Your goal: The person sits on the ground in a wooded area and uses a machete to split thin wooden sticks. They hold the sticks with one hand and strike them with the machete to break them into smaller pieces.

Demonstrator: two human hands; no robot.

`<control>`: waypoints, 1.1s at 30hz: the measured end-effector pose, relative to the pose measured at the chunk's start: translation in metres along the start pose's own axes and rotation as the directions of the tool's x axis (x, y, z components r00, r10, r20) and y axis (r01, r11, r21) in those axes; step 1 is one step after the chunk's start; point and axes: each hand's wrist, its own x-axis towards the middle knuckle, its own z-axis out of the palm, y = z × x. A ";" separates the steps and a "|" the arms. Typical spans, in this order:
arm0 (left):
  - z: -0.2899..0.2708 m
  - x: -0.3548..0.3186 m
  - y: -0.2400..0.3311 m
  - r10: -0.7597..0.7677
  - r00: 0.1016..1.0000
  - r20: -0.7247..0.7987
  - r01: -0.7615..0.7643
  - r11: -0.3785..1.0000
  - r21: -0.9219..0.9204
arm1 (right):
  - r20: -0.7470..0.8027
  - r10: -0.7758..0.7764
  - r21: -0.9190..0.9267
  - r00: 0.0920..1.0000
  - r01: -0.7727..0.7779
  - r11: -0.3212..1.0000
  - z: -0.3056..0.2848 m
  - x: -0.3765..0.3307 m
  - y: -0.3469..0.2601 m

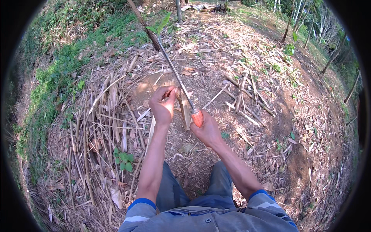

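Observation:
My right hand (206, 128) is wrapped around the orange-red handle of a machete (172, 69). Its long, narrow blade slants up and away to the left, passing just right of my left hand (164, 103). The left fingers are pinched together close beside the blade. Under those fingertips is the upper end of a split piece of wood (184, 111), brown on one side and paler on the other. I cannot make out whether the pinch grips this wood or something smaller. A pale strip (151, 130) shows beside my left forearm, partly hidden by it.
Dry stalks (83, 154) lie heaped on the left, near a small green plant (123, 160). Cut sticks (247, 96) cross each other on the right. A leaning thin trunk (143, 24) rises ahead. Leaf litter covers the sloping ground, with slim trees (334, 54) at far right.

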 end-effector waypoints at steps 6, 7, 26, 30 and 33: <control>-0.016 0.021 -0.007 0.019 0.997 0.072 -0.031 0.986 0.164 | 0.005 -0.113 0.096 0.994 0.112 0.989 0.009 0.014 0.002; -0.014 0.020 -0.007 0.031 0.997 0.071 -0.039 0.993 0.116 | 0.071 -0.083 0.276 0.994 0.060 0.959 0.013 0.015 0.009; 0.002 0.022 -0.003 0.080 0.994 0.069 -0.086 0.993 0.077 | -0.449 -0.278 0.479 0.849 0.492 0.727 -0.067 0.002 -0.092; -0.016 0.001 0.014 0.206 0.977 0.045 -0.210 0.927 0.311 | 0.258 0.294 -0.032 0.920 -0.296 0.955 0.016 0.001 0.057; -0.037 0.011 0.005 0.227 0.970 -0.090 -0.202 0.952 0.231 | 0.179 0.152 -0.122 0.972 -0.131 0.984 0.023 0.031 0.064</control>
